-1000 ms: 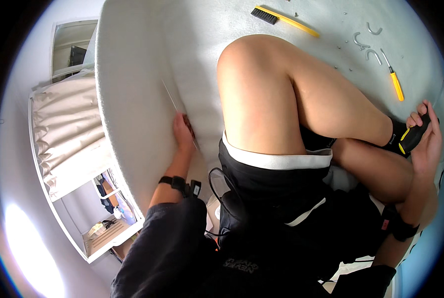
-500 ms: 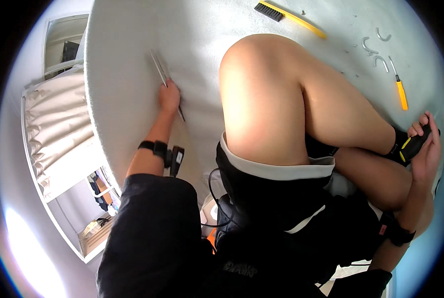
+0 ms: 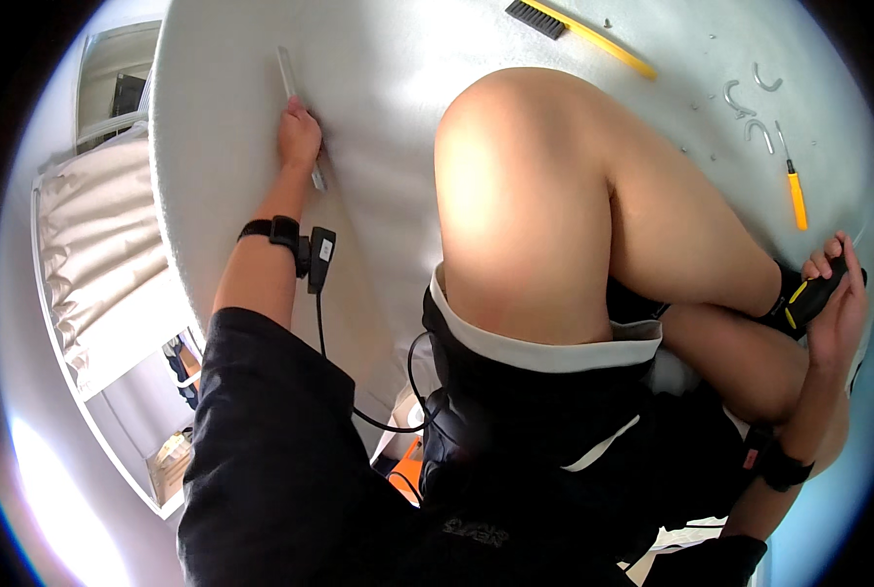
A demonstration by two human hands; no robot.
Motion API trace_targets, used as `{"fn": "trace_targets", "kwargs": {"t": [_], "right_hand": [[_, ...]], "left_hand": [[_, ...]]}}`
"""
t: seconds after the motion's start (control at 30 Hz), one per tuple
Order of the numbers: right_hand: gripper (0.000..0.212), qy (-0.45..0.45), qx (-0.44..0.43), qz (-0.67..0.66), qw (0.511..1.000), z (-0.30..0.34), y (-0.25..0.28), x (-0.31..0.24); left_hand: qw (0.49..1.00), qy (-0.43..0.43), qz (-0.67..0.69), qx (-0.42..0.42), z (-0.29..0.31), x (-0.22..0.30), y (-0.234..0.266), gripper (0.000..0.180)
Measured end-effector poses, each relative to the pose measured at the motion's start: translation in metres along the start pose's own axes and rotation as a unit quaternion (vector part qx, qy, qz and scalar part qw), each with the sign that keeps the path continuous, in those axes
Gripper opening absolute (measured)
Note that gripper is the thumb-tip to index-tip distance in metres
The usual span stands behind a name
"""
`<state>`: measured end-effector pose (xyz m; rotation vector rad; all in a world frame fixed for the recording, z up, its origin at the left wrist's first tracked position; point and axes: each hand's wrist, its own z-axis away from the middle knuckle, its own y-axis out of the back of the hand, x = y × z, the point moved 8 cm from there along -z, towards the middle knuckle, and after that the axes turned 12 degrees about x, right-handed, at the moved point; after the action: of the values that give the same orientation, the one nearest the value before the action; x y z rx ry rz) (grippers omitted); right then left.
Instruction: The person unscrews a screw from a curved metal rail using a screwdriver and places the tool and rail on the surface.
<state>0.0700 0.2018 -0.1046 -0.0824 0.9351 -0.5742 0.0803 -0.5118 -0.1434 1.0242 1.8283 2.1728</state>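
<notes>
My left hand (image 3: 300,135) is closed round a flat, pale metal strip (image 3: 284,73), whose ends stick out above and below the fist over the light grey surface. At the far right, my right hand (image 3: 836,318) is closed round a black handle with yellow stripes (image 3: 811,295), beside the black sock on my ankle. The working end of that handled thing is too faint to make out. Near that hand lies a small screwdriver (image 3: 797,196) with a yellow handle. Several curved metal hooks (image 3: 736,97) lie just beyond it.
A yellow-handled brush (image 3: 593,41) with black bristles lies at the far edge, with small screw-like bits nearby. My bent knee (image 3: 515,166) rises between my hands. A black cable (image 3: 398,428) runs from my left wrist strap. Beyond the left edge hangs a beige curtain (image 3: 104,254).
My left hand has moved away from me and slightly left, carrying the metal strip, which now shows its flat face. My right hand keeps its grip, nearly still.
</notes>
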Motion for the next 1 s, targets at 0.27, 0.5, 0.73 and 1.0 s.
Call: {"fn": "trace_targets", "kwargs": {"t": [0.27,0.5,0.73,1.0], "right_hand": [[0.019,0.019,0.046,0.028,0.998,-0.001,0.004,0.006],[0.021,0.021,0.018,0.028,0.999,0.003,-0.001,0.001],[0.021,0.021,0.023,0.025,0.999,0.003,-0.001,0.002],[0.018,-0.002,0.022,0.02,1.0,0.0,-0.006,0.005]], "left_hand": [[0.982,-0.122,-0.133,0.055,-0.026,-0.011,-0.012,0.05],[0.997,-0.017,0.06,-0.048,-0.03,-0.024,-0.033,0.054],[0.936,0.177,0.242,-0.182,-0.014,-0.045,-0.057,0.061],[0.902,0.188,0.333,-0.197,-0.028,-0.064,-0.059,0.064]]}}
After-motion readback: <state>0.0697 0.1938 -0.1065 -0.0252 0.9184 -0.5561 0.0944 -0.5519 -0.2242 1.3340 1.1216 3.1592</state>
